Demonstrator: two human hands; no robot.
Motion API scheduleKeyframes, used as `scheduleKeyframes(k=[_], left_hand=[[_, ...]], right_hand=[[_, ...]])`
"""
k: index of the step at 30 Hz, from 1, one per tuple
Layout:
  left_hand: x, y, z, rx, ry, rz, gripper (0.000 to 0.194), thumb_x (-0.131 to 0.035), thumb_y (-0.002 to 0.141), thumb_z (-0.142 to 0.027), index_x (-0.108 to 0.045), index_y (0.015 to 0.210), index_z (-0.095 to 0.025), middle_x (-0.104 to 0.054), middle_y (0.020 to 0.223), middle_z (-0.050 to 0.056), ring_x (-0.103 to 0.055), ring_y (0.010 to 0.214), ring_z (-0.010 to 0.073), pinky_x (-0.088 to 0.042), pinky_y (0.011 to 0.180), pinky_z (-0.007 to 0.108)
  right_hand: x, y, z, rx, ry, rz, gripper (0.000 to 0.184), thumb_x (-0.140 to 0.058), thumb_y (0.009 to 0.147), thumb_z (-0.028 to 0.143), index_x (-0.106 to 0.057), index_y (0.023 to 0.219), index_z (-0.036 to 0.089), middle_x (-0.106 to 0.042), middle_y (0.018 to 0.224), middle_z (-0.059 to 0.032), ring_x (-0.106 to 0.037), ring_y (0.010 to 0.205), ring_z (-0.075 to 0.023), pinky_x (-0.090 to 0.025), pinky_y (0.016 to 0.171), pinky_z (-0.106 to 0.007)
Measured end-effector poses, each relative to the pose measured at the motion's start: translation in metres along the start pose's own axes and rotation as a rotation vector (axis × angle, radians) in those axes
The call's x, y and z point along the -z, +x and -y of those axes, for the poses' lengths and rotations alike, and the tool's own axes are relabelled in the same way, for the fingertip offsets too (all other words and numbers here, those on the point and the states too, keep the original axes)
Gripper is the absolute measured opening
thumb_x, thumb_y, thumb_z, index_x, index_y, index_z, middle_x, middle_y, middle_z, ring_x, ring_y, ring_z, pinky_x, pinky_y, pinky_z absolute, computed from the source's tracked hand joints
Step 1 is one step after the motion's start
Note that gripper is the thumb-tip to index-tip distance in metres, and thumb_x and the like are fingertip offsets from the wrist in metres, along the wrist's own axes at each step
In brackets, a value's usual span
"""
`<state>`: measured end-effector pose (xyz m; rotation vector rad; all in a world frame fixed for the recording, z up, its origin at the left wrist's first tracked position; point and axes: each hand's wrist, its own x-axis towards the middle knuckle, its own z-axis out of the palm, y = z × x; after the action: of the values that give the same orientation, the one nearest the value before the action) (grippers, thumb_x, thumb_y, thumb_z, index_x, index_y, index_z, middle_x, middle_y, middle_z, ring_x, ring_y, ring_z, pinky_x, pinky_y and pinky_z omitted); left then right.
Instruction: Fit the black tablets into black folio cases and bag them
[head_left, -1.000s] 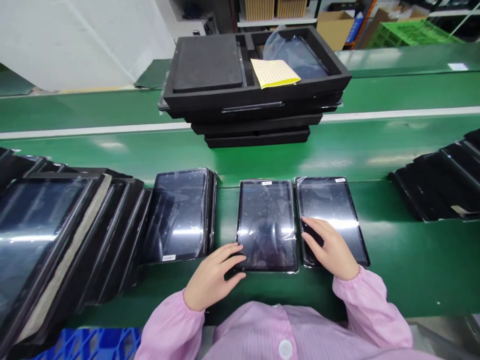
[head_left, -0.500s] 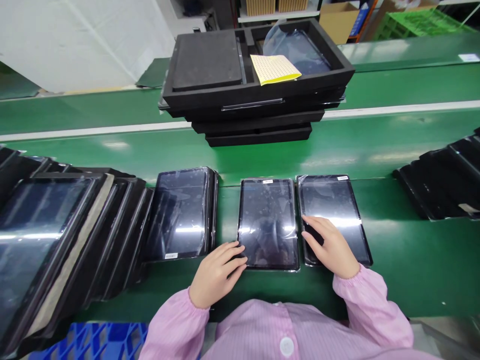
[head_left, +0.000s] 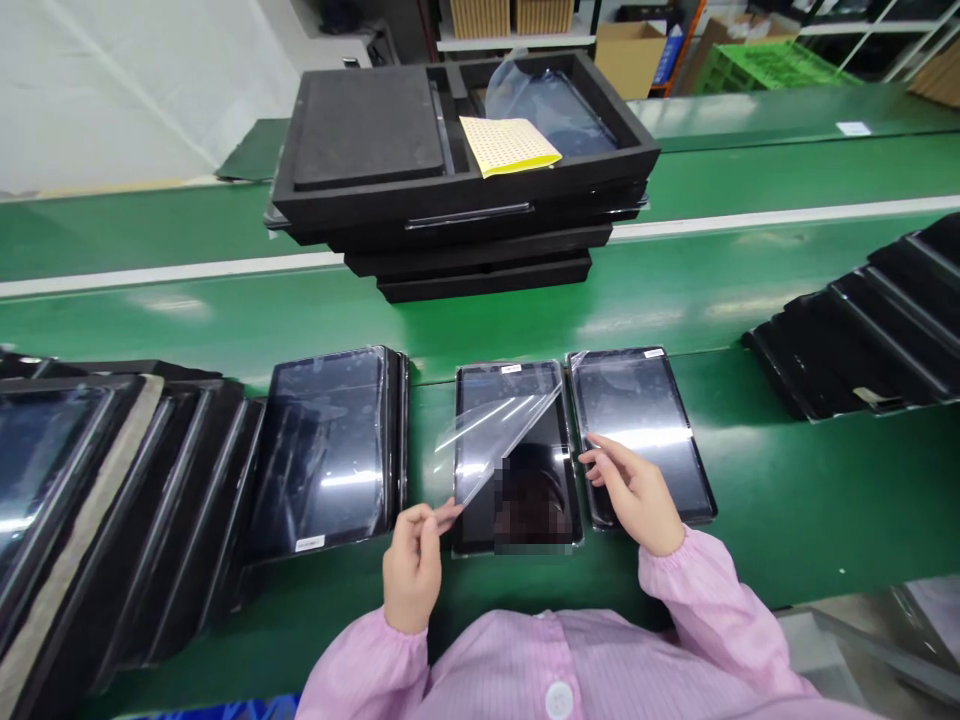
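In the middle of the green bench a black tablet screen (head_left: 553, 465) lies flat, with a small white label at its top edge. A clear protective film (head_left: 487, 425) is folded back diagonally from its lower right part. My left hand (head_left: 414, 568) pinches the film near the screen's lower left side. My right hand (head_left: 636, 492) rests over the left edge of a second film-covered screen (head_left: 641, 395), fingers apart and slightly bent, nothing visible in them. To the left of the middle screen stands a short stack of similar screens (head_left: 326, 440).
Leaning rows of dark screens and foam sheets stand at far left (head_left: 180, 500) and far right (head_left: 862, 330). Stacked black foam trays (head_left: 457, 205) sit behind, with a yellow dotted sheet (head_left: 510, 148) on top. A white strip (head_left: 712, 222) runs along the bench.
My left hand has taken hold of the film's corner and lifted it up and leftward off the middle screen. My right hand stays by the right screen. The whole view has shifted slightly.
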<state>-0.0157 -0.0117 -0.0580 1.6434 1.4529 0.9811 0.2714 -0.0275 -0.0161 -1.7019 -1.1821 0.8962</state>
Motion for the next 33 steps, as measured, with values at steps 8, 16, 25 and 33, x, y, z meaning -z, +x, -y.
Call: scheduleKeyframes(k=[8,16,25,33], left_hand=[[-0.002,-0.011,0.008,0.05,-0.118,0.0,0.033,-0.043,0.099,-0.049,-0.064,0.092,-0.025,-0.078,0.109,0.009,-0.073,0.108,0.0288,-0.062,0.09,0.046],[-0.013,-0.007,0.01,0.112,0.222,0.079,0.056,-0.06,0.089,-0.045,-0.052,0.14,-0.025,-0.061,0.139,0.012,-0.057,0.131,0.0313,-0.048,0.108,0.051],[-0.007,-0.004,0.006,0.108,0.396,0.197,0.05,-0.06,0.087,-0.033,-0.059,0.137,-0.029,-0.06,0.141,0.011,-0.054,0.133,0.0317,-0.046,0.106,0.053],[-0.009,-0.004,0.006,0.097,0.415,0.194,0.051,-0.064,0.086,-0.033,-0.06,0.136,-0.031,-0.061,0.14,0.01,-0.055,0.131,0.0317,-0.048,0.102,0.052]], right_hand=[[-0.021,-0.001,0.022,-0.221,0.178,0.187,0.065,-0.047,0.091,0.055,-0.05,0.142,0.014,-0.078,0.081,-0.0079,-0.072,0.058,-0.0202,-0.062,0.055,-0.035],[-0.029,-0.005,0.032,0.155,-0.4,0.142,0.052,-0.053,0.092,0.028,-0.052,0.142,0.017,-0.074,0.073,-0.0009,-0.069,0.051,-0.0195,-0.06,0.055,-0.033],[-0.073,-0.022,0.053,1.004,-0.053,0.515,0.039,-0.034,0.098,0.005,-0.07,0.103,0.021,-0.078,0.083,-0.0017,-0.073,0.075,-0.0145,-0.06,0.07,-0.023],[-0.06,-0.011,0.05,0.662,-0.056,0.007,0.029,-0.05,0.088,0.002,-0.064,0.1,0.024,-0.062,0.085,-0.0029,-0.063,0.074,-0.016,-0.056,0.064,-0.026]])
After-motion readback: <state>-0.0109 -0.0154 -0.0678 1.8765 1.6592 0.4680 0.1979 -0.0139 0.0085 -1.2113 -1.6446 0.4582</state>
